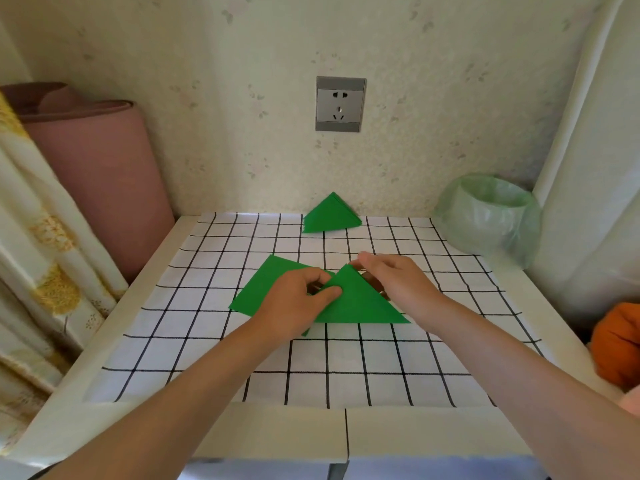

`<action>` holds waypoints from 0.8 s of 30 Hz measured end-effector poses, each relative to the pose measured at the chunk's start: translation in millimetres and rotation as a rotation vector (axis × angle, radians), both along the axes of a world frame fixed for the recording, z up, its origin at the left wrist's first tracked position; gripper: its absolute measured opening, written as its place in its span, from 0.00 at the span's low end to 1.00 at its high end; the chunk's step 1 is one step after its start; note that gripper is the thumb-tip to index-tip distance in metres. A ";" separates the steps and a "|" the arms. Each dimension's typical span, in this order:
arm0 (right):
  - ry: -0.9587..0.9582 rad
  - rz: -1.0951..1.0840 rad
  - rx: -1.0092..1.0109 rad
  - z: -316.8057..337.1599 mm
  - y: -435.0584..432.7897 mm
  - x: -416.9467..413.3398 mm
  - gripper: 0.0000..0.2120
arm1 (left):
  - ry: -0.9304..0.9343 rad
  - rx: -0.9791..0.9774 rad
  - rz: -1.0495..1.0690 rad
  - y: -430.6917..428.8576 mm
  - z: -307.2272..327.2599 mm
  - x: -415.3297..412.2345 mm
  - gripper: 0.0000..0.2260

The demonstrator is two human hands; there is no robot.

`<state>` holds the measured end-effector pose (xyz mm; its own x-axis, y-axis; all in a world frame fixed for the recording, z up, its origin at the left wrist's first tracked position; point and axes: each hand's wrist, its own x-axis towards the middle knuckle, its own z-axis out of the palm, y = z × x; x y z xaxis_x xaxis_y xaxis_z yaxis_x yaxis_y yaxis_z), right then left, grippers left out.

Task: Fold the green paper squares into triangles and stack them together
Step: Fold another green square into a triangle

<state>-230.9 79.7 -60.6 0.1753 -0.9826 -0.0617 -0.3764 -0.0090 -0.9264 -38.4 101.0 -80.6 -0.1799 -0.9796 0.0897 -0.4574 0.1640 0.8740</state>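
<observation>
A green paper folded into a triangle (360, 303) lies in the middle of the checked cloth (346, 368). My left hand (294, 303) presses its left part with thumb and fingers. My right hand (391, 275) pinches the triangle's top corner and lies along its right edge. A flat green paper square (263, 285) lies under my left hand, sticking out to the left. At the back, against the wall, a stack of folded green triangles (330, 216) rests on the cloth.
A bin lined with a pale green bag (491, 216) stands at the back right. A pink roll (104, 174) leans at the left by a curtain. An orange object (620, 341) sits at the right edge. A wall socket (340, 103) is above the stack.
</observation>
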 end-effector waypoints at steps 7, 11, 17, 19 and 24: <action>0.130 0.027 -0.061 1.0 1.7 -2.4 0.03 | 0.017 -0.087 0.078 -4.5 -8.0 -6.2 0.19; 0.146 0.052 -0.093 -0.3 2.1 -1.6 0.05 | -0.073 -0.132 0.073 -0.2 -5.0 -12.5 0.20; 0.247 0.102 -0.185 -5.8 5.7 2.8 0.09 | -0.085 -0.180 0.077 1.5 -4.4 -16.9 0.16; 0.347 0.142 -0.189 -5.4 8.2 3.9 0.10 | -0.086 -0.179 0.088 1.0 -5.2 -16.7 0.17; 0.500 0.185 -0.229 -5.4 16.0 7.2 0.15 | -0.117 -0.176 0.092 1.7 -5.0 -16.8 0.18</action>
<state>-223.7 95.7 -66.0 0.3498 -0.9364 0.0290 -0.7406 -0.2953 -0.6035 -55.2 102.8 -85.6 -0.1096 -0.9635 0.2442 -0.5742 0.2619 0.7757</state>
